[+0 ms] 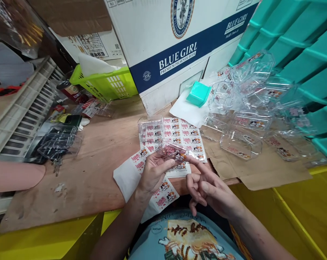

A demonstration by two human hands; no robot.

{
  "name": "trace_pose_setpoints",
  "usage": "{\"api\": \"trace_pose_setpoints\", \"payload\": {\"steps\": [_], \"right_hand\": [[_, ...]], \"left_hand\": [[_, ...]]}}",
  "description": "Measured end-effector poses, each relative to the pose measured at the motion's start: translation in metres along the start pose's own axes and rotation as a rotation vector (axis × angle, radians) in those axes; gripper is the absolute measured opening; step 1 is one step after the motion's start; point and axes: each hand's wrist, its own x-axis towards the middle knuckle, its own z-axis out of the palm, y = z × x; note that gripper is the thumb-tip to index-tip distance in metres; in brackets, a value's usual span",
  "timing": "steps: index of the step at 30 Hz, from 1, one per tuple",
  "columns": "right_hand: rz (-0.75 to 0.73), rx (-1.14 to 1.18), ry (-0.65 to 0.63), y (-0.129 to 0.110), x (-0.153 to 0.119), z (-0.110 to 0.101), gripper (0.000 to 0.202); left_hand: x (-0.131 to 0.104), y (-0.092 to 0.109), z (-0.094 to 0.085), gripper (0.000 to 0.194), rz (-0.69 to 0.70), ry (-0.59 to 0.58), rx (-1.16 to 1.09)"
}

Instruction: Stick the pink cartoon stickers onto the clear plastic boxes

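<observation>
left hand (154, 173): grip pinched on a clear case (168, 151), thumb on the near side. case is held above the sticker sheets (194, 141), mid-scene, tilted, cat-and-dog sticker on it.

right hand (213, 189): grip loose, index finger extended to the case's right end, at the sticker; other fingers half curled.

second case (150, 127) sits on the far left part of the sheets. sticker strip (164, 195) lies at the near edge of the tabletop (98, 177), partly behind the left hand.

right side: pile of clear cases (241, 146), several stickered, partly on a brown cardboard sheet (257, 175). teal box (199, 94) on white paper (183, 110), left of the pile. far: blue girl carton (176, 68), green basket (113, 85) left of it.
</observation>
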Motion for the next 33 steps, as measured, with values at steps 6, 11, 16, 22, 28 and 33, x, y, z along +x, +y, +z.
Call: {"api": "trace_pose_setpoints", "payload": {"steps": [6, 11, 16, 22, 28, 33], "right_hand": [[-0.007, -0.009, 0.022, 0.000, 0.000, 0.006, 0.062], [-0.007, 0.003, 0.037, -0.001, -0.002, 0.010, 0.064], [0.001, -0.014, 0.072, -0.005, -0.002, 0.013, 0.061], [-0.010, -0.184, 0.154, -0.004, -0.003, 0.017, 0.062], [-0.048, -0.393, 0.219, -0.002, -0.004, 0.022, 0.067], [-0.067, -0.553, 0.262, -0.001, -0.002, 0.024, 0.071]], "left_hand": [[0.000, 0.002, -0.001, 0.014, -0.017, 0.043, -0.082], [0.002, 0.000, 0.003, 0.021, -0.014, 0.130, -0.056], [0.002, -0.002, 0.006, 0.017, 0.028, 0.140, -0.032], [0.002, -0.004, 0.009, 0.015, 0.053, 0.172, 0.012], [0.001, -0.004, 0.012, 0.012, 0.074, 0.206, 0.026], [0.002, -0.005, 0.014, 0.010, 0.086, 0.223, 0.010]]}}
